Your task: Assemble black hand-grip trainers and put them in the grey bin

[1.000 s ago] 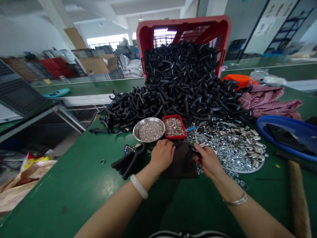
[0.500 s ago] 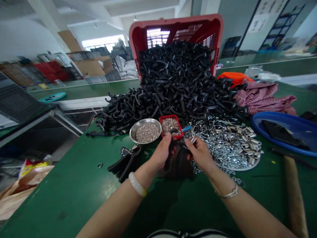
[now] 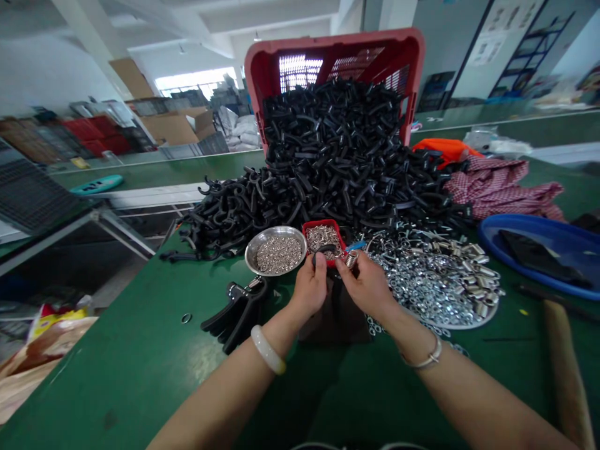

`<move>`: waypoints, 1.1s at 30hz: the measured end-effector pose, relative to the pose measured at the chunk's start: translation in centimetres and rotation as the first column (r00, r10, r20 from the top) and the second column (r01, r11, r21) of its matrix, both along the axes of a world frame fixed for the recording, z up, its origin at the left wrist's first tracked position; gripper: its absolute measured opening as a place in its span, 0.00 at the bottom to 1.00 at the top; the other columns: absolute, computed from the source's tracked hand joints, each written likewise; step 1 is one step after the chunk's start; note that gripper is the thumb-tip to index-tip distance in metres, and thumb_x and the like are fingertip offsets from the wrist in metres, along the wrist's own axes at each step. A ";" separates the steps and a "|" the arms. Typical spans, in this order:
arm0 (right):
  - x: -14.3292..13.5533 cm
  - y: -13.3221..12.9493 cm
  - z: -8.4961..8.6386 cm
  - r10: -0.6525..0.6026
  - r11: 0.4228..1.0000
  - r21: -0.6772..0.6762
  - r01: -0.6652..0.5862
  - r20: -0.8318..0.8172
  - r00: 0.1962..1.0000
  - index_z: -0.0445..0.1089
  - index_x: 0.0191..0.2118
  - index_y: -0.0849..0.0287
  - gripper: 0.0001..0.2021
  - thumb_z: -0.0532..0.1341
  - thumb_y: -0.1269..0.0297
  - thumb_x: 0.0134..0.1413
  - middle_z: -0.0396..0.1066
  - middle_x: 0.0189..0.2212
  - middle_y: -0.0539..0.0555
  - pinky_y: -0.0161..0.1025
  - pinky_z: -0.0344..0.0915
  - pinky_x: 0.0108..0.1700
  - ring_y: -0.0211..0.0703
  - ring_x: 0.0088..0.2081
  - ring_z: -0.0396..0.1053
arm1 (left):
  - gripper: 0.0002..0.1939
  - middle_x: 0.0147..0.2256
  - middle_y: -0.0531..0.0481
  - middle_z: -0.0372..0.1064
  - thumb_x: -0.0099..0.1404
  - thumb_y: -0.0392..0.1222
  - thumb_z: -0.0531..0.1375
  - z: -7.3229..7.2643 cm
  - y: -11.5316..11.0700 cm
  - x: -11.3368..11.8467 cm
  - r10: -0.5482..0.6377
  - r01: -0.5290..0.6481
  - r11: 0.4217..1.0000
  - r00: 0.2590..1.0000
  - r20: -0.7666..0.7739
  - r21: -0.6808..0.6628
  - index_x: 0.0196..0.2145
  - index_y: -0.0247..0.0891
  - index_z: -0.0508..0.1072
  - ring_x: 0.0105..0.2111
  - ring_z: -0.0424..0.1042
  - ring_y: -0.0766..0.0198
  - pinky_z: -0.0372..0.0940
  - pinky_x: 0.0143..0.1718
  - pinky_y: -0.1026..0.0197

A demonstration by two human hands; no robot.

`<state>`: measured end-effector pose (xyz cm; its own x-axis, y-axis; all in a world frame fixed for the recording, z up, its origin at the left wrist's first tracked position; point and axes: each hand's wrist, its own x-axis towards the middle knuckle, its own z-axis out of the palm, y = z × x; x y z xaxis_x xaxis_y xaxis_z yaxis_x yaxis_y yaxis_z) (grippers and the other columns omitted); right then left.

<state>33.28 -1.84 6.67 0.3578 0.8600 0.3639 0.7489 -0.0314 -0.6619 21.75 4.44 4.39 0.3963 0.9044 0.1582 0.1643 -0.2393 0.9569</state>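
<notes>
In the head view my left hand is closed round a black curved plastic clamp part, whose hooked end shows above the thumb. My right hand pinches a silver coil spring close beside it. Fingers hide where the two pieces meet. Both hands are above a dark block, just in front of a red tray of small metal pins. A blue-handled tool lies beside the tray. Left of my hands, several black spring clamps rest on the green table.
A red crate spills a large heap of black plastic parts across the back. A steel bowl of small metal pieces stands left. Springs and rings lie right, near a blue basin and a wooden-handled hammer.
Both hands have moved slightly closer together. The clamp part has turned, so less of its length shows below my left hand. The spring has shifted left with my right hand.
</notes>
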 end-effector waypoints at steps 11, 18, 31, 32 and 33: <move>1.3 1.2 -1.1 0.207 0.935 -0.308 -0.174 0.076 0.975 0.61 0.32 0.59 0.19 0.45 0.48 0.58 0.69 0.29 0.57 0.37 0.56 0.32 0.44 0.31 0.67 | 0.20 0.35 0.47 0.70 0.59 0.56 0.54 -0.2 1.8 -0.1 -0.206 0.227 0.955 0.971 0.120 -0.192 0.36 0.35 0.71 0.36 0.68 0.63 0.65 0.37 0.62; 1.0 1.0 0.3 0.267 0.888 -0.390 -0.242 0.008 0.964 0.62 0.28 0.58 0.14 0.48 0.56 0.58 0.67 0.20 0.52 0.36 0.55 0.28 0.42 0.25 0.66 | 0.23 0.27 0.50 0.64 0.60 0.59 0.49 -0.3 1.1 -0.1 -0.163 0.159 0.978 0.986 -0.023 -0.137 0.33 0.35 0.68 0.26 0.65 0.67 0.62 0.22 0.67; 2.0 0.2 0.6 0.398 0.755 -0.249 -0.607 -0.561 0.726 0.64 0.33 0.58 0.19 0.48 0.47 0.56 0.67 0.21 0.49 0.32 0.56 0.18 0.34 0.18 0.61 | 0.25 0.24 0.52 0.62 0.58 0.62 0.50 -0.1 0.7 -0.5 -0.265 0.249 0.917 0.964 -0.011 -0.311 0.35 0.35 0.68 0.19 0.62 0.70 0.58 0.14 0.69; 2.2 0.2 0.6 0.344 0.748 -0.245 -0.616 -0.651 0.677 0.64 0.34 0.58 0.21 0.46 0.45 0.56 0.67 0.20 0.48 0.31 0.53 0.15 0.33 0.15 0.59 | 0.26 0.24 0.52 0.62 0.58 0.62 0.49 0.0 0.6 -0.4 -0.275 0.268 0.895 0.961 0.032 -0.357 0.34 0.35 0.68 0.18 0.62 0.70 0.58 0.14 0.69; 2.4 0.2 0.5 0.291 0.748 -0.243 -0.618 -0.717 0.634 0.64 0.34 0.58 0.22 0.46 0.44 0.56 0.66 0.18 0.47 0.30 0.50 0.13 0.32 0.13 0.58 | 0.26 0.23 0.52 0.62 0.58 0.63 0.49 0.1 0.5 -0.3 -0.272 0.275 0.878 0.960 0.064 -0.391 0.34 0.35 0.67 0.18 0.61 0.71 0.58 0.13 0.69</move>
